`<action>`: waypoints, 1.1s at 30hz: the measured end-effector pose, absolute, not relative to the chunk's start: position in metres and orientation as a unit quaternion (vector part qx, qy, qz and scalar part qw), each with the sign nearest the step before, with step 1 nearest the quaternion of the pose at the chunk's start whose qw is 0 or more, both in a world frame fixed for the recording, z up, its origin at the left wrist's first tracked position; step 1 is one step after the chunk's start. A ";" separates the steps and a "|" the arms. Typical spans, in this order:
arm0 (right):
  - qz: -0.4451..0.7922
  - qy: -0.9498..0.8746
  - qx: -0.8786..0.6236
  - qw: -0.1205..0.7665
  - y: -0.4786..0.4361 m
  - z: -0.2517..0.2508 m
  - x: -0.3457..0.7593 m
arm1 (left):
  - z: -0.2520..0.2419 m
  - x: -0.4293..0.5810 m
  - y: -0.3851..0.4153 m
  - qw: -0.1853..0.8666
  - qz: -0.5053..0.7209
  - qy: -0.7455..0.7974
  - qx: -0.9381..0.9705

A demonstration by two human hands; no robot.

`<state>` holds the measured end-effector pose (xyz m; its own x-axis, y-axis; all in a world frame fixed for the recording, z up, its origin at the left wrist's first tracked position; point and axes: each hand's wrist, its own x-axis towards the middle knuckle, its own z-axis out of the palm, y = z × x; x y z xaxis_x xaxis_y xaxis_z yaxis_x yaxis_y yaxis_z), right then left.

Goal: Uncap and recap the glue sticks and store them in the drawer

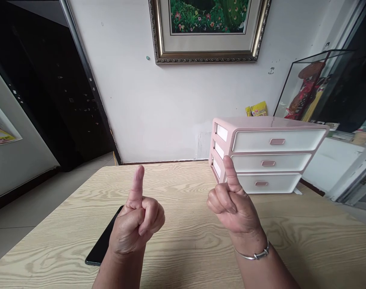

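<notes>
My left hand (137,216) is raised above the wooden table (183,249), its index finger pointing up and the other fingers curled into the palm. Behind it, partly hidden by the hand and wrist, a flat black device like a phone or tablet (102,243) lies on the tabletop. My right hand (235,204) makes the same shape, with one finger up and the others folded. A silver bracelet (255,256) circles that wrist. Nothing shows in either hand, and the two are apart. Just beyond the right hand stands a pink and white drawer unit (277,154), all three drawers closed.
A yellow packet (258,109) shows at the drawer unit's back edge. Behind the table, a framed picture (207,57) hangs on the white wall. A glass display case (309,88) with a figure stands at right. On the left is a dark doorway (50,92).
</notes>
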<state>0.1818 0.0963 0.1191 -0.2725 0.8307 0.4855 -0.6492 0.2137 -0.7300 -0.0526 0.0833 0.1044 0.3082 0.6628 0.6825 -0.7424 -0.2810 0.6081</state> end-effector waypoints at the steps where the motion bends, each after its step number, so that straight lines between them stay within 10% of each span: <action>1: 0.621 -0.501 -0.085 0.597 0.096 0.119 0.182 | 0.104 -0.053 0.084 0.598 0.587 -0.037 0.544; 13: 0.623 -0.482 -0.099 0.608 0.098 0.120 0.177 | 0.097 -0.056 0.087 0.605 0.603 -0.009 0.519; 20: 0.620 -0.415 -0.242 0.620 0.132 0.101 0.157 | 0.062 -0.052 0.124 0.566 0.590 0.312 0.483; 26: 0.565 -0.289 -0.459 0.622 0.180 0.042 0.155 | 0.029 -0.034 0.148 0.267 0.267 0.628 0.680; 33: 0.480 -0.188 -0.483 0.708 0.204 0.000 0.199 | 0.022 -0.024 0.143 0.243 0.156 0.612 0.736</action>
